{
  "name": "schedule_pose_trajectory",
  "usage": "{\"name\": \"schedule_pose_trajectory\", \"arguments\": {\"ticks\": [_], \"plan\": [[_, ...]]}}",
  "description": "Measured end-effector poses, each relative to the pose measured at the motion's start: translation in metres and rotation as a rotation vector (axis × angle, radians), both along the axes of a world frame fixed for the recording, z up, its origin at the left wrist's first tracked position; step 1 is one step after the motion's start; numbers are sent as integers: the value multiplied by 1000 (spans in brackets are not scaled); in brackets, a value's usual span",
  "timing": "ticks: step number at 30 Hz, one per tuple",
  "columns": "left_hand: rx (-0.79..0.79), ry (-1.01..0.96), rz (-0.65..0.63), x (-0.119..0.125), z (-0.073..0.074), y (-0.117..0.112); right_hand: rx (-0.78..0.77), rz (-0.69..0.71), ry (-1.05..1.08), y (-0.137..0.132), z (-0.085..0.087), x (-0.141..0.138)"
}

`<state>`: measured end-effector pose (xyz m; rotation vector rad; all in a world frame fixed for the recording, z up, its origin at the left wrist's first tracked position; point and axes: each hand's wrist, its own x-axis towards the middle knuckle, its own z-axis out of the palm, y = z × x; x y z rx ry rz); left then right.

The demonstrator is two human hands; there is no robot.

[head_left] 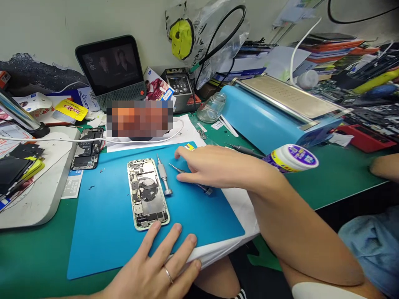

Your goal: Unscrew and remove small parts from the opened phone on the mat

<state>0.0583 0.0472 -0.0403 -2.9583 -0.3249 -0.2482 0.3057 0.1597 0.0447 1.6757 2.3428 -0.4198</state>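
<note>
a mat (106, 232) lies on the counter (25, 253), and on it, near the middle, is a phone (149, 197). just right of the phone lies a screwdriver (163, 176); farther right, beneath the right hand (212, 164), is a second screwdriver (205, 189). the left hand (162, 265) is before the phone, at its near edge. a second phone (87, 149) lies by the mat's far left corner, with a platform (60, 187) to its left. behind the mat, a screen device (112, 66) stands near the wall (124, 16). a jar (212, 107) stands behind and left of a machine (249, 118); a tub (293, 158) is before that machine.
</note>
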Motion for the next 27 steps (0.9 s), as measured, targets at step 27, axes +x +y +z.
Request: {"name": "schedule_pose_trajectory", "arguments": {"ticks": [27], "plan": [[51,-81,28,3,3,2,-121,-137,748,16,-12,-4]]}}
